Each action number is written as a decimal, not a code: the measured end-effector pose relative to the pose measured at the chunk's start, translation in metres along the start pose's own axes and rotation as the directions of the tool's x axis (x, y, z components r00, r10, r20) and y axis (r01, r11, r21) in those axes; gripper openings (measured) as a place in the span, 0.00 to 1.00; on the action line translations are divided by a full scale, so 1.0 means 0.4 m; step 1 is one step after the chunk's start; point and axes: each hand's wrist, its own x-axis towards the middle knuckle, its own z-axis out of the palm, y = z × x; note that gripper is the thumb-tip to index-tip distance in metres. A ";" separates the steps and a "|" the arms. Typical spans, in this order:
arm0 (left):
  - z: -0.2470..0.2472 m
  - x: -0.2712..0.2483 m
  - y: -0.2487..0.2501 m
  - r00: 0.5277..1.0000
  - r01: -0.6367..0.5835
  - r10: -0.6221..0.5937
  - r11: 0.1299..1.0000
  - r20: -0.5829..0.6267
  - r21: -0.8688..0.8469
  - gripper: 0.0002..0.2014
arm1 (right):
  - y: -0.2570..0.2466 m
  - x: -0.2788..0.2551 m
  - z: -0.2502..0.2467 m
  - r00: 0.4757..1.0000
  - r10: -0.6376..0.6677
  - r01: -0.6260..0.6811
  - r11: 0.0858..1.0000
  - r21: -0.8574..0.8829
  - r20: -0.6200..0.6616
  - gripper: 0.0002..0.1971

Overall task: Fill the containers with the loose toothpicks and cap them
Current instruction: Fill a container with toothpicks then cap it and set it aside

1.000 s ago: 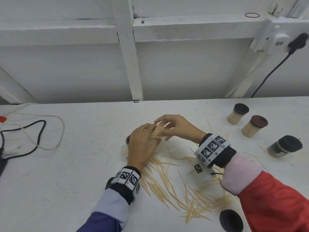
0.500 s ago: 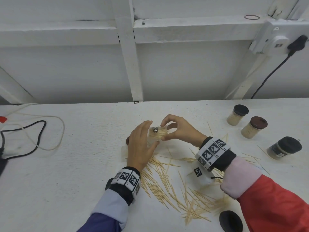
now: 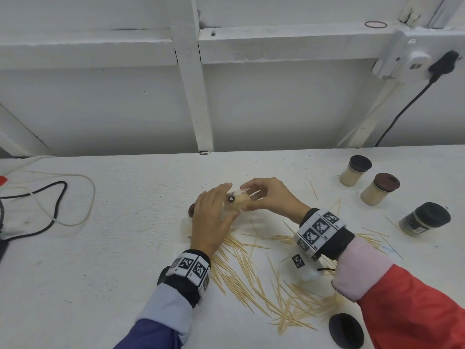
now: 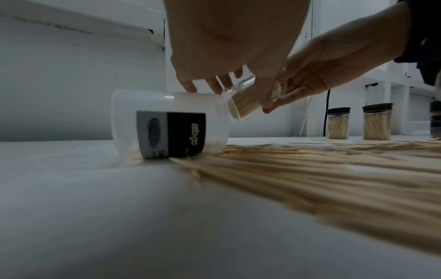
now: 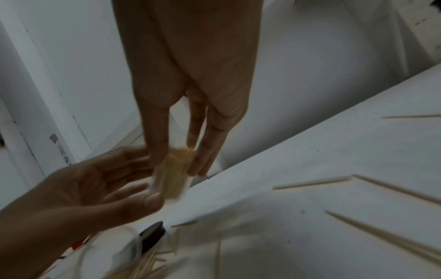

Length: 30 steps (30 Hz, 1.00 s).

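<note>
Here, a clear jar [image 3: 239, 201] packed with toothpicks is pinched by the right hand [image 3: 271, 197] — braced by the left hand [image 3: 211, 217], fingers straight — three capped jars [image 3: 378, 188] filled.

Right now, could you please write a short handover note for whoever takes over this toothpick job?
Right hand grips the small clear jar, tilted and packed with toothpicks, uncapped.
Left hand is open, its fingers at the jar's base.
Done: three capped jars stand at far right.
Left: loose toothpicks cover the table; an empty labelled container lies on its side; a black lid lies near the edge.
</note>
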 end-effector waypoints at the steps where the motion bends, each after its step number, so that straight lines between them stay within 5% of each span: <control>1: 0.000 0.000 -0.002 1.000 -0.013 0.013 1.000 0.014 0.004 0.31 | 0.003 -0.001 -0.002 1.000 0.004 -0.004 1.000 0.027 -0.014 0.23; 8: 0.007 0.001 0.002 0.996 -0.039 0.036 0.999 0.078 0.032 0.24 | -0.010 -0.020 -0.016 0.988 0.008 -0.036 0.984 0.176 0.153 0.22; 12: 0.004 -0.002 0.012 0.997 -0.005 0.001 0.999 0.082 0.042 0.24 | -0.015 -0.016 -0.026 0.978 0.057 -0.062 0.998 0.016 0.201 0.20; 17: -0.015 0.001 0.040 0.996 0.062 -0.063 0.998 0.069 0.017 0.24 | 0.006 0.002 -0.092 0.994 0.079 -0.093 0.972 -0.216 -0.074 0.17; 22: -0.015 0.001 0.038 0.991 0.087 -0.086 0.996 0.105 0.004 0.25 | 0.056 -0.016 -0.134 0.939 0.345 -0.201 0.537 -0.819 -0.004 0.31; 27: -0.023 0.003 0.049 0.986 0.109 -0.106 0.994 0.127 -0.012 0.24 | 0.093 -0.078 -0.104 0.915 0.368 -0.063 0.529 -0.846 0.162 0.44; 30: -0.027 0.004 0.054 0.983 0.114 -0.111 0.993 0.145 -0.013 0.25 | 0.097 -0.109 -0.088 0.934 0.301 0.016 0.498 -0.867 0.190 0.37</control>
